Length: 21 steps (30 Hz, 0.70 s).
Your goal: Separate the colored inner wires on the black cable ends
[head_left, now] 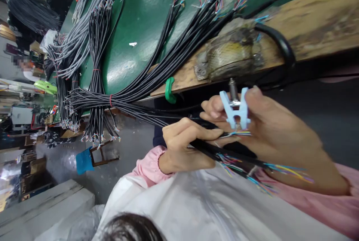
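Note:
My left hand (pixel 186 143) is closed round black cables (pixel 203 146) whose stripped ends fan into thin coloured wires. One cable end, with its coloured wires (pixel 242 133), pokes out past its fingertips. My right hand (pixel 280 132) has its thumb and fingers on either side of a light blue plastic clip (pixel 238 113), pinching its two arms. The clip sits at a metal spindle (pixel 232 89) beside a motor-like body (pixel 231 55) wrapped in yellowed tape. More loose cable ends hang below my right hand, in front of the white apron.
A large bundle of black cables (pixel 157 74), tied with a red band (pixel 110 100), lies over the edge of the green table (pixel 131 20). Grey cables (pixel 97 5) lie further left. A green clamp (pixel 169 90) grips the wooden board (pixel 316 20). A blue stool (pixel 84 160) stands below.

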Motion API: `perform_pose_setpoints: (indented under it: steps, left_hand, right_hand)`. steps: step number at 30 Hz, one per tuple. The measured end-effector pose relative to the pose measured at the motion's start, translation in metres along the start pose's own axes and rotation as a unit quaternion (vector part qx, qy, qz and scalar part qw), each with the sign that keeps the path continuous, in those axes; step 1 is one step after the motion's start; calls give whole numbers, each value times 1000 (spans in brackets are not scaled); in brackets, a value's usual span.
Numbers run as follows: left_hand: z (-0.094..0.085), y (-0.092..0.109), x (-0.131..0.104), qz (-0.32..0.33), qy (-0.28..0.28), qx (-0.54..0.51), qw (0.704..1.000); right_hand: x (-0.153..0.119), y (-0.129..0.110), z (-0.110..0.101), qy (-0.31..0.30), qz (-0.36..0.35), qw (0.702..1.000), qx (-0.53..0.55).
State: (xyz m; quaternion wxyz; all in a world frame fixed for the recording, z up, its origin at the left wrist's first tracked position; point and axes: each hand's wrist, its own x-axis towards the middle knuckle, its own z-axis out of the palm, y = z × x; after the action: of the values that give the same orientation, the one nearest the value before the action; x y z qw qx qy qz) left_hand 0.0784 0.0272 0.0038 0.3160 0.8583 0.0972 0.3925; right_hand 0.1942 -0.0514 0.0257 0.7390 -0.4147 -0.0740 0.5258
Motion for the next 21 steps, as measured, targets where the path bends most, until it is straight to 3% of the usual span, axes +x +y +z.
perform_pose_setpoints:
  steps: [7,16,21]
  left_hand:
    - [-2,5,9,78,54,-19,995]
    - [3,3,3,53,45,12,998]
    - [-6,2,3,76,30,-8,997]
  right_hand:
    - [-4,-1,4,-2,22,1000,20]
    - [1,0,2,-27,-10,999,-22]
    - [-10,3,3,22,-28,999,-39]
